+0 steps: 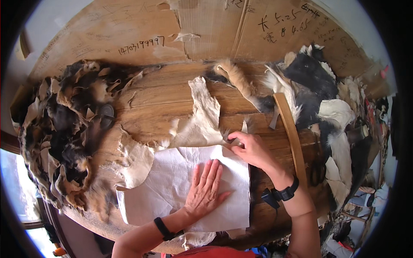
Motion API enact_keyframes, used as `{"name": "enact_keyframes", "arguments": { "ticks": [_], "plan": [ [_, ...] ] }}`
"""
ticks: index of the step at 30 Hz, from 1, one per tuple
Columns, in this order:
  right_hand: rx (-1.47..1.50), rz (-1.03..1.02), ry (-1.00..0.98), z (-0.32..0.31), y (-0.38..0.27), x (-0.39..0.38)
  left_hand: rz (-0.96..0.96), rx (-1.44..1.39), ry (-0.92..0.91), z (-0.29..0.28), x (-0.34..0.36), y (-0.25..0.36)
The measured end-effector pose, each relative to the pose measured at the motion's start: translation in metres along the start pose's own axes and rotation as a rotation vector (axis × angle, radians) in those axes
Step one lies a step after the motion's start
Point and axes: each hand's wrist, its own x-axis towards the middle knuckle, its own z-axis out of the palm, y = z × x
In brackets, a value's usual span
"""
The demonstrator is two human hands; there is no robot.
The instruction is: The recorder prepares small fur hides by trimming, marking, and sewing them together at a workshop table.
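Observation:
A white sheet (167,172), lightly creased, lies over a pale animal pelt (205,116) turned skin side up. Parts of the pelt stick out past the sheet at the far side, at the left and at the near edge. My left hand (206,187) rests flat on the sheet with its fingers stretched out. At the sheet's far right corner, my right hand (249,150) is curled, its thumb and forefinger at the pelt's dark furry edge. The fingers seem to pinch that edge; the exact grip is partly hidden.
The wooden table (159,94) bears a heap of dark and tan fur scraps (64,129) at left. A wooden strip (290,133) lies right of my right hand, before more pelts (314,73). A tan fur piece (241,81) lies farther back. Cardboard (206,34) stands behind.

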Motion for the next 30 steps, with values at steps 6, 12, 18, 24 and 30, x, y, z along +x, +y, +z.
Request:
{"name": "enact_keyframes", "arguments": {
  "ticks": [6,12,18,24,30],
  "plan": [
    [-0.18,-0.246,0.069,0.01,0.022,0.023,0.056,0.16,-0.129,-0.007,0.002,0.002],
    [-0.232,-0.505,0.344,0.025,0.036,0.033,0.048,0.1,-0.162,-0.009,0.006,0.005],
    [-0.139,-0.349,0.478,0.019,0.041,0.025,0.062,0.129,-0.117,-0.004,0.006,0.004],
    [-0.264,-0.366,0.437,0.022,0.03,-0.005,0.055,0.12,-0.127,-0.007,0.002,0.004],
    [-0.216,-0.301,0.443,0.028,0.045,0.005,0.071,0.164,-0.145,-0.011,0.0,0.007]
  ]
}}
